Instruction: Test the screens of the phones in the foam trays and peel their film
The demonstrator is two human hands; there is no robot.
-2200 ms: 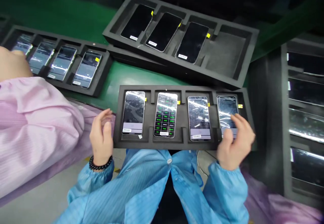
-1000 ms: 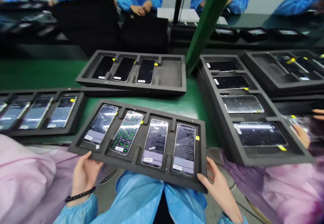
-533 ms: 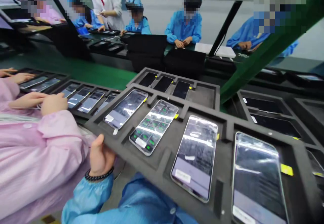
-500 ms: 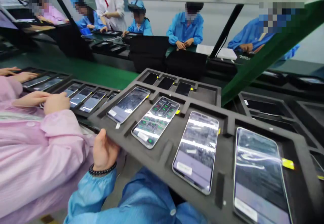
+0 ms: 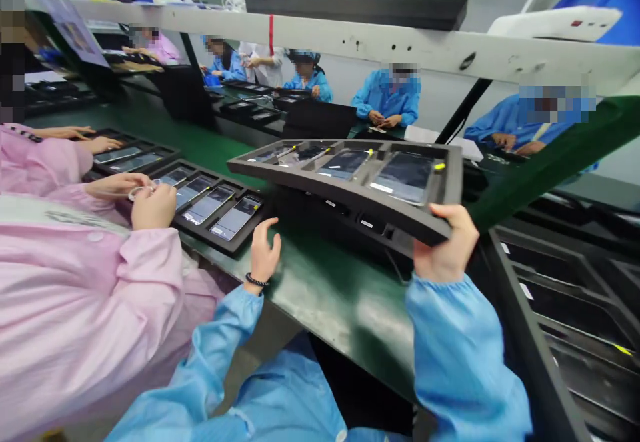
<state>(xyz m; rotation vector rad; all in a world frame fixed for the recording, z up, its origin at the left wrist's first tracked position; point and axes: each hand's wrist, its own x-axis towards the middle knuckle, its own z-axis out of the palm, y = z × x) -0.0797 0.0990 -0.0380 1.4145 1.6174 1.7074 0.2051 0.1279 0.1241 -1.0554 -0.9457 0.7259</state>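
Observation:
A dark foam tray with several phones in its slots hangs tilted above the green table. My right hand grips its near right corner, thumb on top of the rim. My left hand is off the tray, to its lower left, with its fingers apart and nothing in it. Yellow tabs stick out at the phones, such as the rightmost phone. Beneath the raised tray is another dark tray with white labels in it, mostly hidden.
At the left, a person in pink works over a phone tray beside my left hand. More dark trays lie at the right. A green post slants there under a white shelf. People in blue sit across.
The tray has moved away from me and tilted flatter. My left hand has come off its edge and is apart from it. My right hand has come into view on the tray's corner.

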